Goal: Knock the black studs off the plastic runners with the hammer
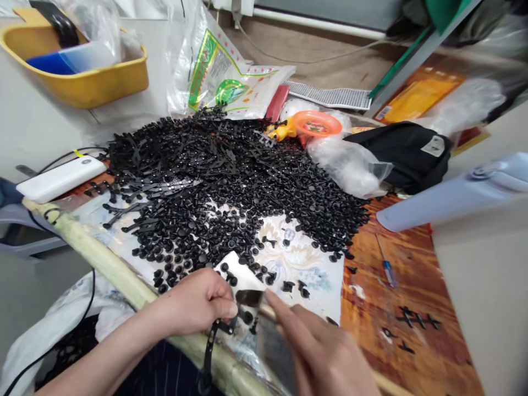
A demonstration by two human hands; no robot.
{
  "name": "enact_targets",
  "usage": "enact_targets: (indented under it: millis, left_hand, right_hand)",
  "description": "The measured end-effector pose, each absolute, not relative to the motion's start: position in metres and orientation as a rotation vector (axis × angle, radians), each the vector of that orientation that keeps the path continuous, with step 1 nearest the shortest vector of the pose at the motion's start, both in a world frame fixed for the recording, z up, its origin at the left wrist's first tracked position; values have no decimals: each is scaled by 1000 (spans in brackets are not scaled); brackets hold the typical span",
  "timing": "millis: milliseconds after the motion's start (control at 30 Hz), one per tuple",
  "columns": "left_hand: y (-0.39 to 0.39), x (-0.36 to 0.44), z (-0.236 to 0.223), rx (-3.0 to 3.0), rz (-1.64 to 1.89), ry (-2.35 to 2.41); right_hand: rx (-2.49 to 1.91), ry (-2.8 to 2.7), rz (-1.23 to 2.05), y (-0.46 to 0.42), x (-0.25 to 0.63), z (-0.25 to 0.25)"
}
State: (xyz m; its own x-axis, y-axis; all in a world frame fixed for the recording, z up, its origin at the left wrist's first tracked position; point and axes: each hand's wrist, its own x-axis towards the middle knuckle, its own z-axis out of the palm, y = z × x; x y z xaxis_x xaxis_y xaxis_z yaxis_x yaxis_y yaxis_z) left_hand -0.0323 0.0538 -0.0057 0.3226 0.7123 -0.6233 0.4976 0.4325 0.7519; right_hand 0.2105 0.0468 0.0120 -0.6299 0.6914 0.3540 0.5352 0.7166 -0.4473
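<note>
My left hand (202, 300) pinches a black plastic strip (211, 349) that hangs down past the table's front edge. In my right hand (325, 346) is a knife (248, 297), its short dark blade pointing left, close to my left fingertips. A wide greyish shape under that hand is too blurred to make out. Beyond both hands lies a large heap of black plastic parts (231, 165), some small with round heads, others long jointed strips. Several loose parts are scattered on a pale patterned sheet (309, 264) just ahead of my hands.
At the right, a screwdriver (388, 269) and several black scraps (416, 319) lie on the wooden tabletop (404, 363). A pale blue bottle (445, 192) leans in there. A yellow bin (99, 91), white power bank (61, 179), printed sack (231, 82) and black bag (404, 154) surround the heap.
</note>
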Motion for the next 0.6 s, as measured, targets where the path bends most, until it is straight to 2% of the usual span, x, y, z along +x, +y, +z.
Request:
enact_targets:
  millis: [100, 267, 433, 600]
  left_hand:
    - [57, -32, -4, 1212, 166, 1350]
    - [60, -32, -2, 1215, 144, 1357]
    - [60, -33, -4, 1209, 129, 1333]
    - [61, -34, -3, 1197, 139, 1318]
  right_hand:
    - [-907, -2518, 551, 48, 212, 9]
    - [-997, -2233, 241, 47, 215, 18]
    - [-893, -2479, 487, 48, 216, 3]
    - [-1011, -2331, 411, 47, 222, 19]
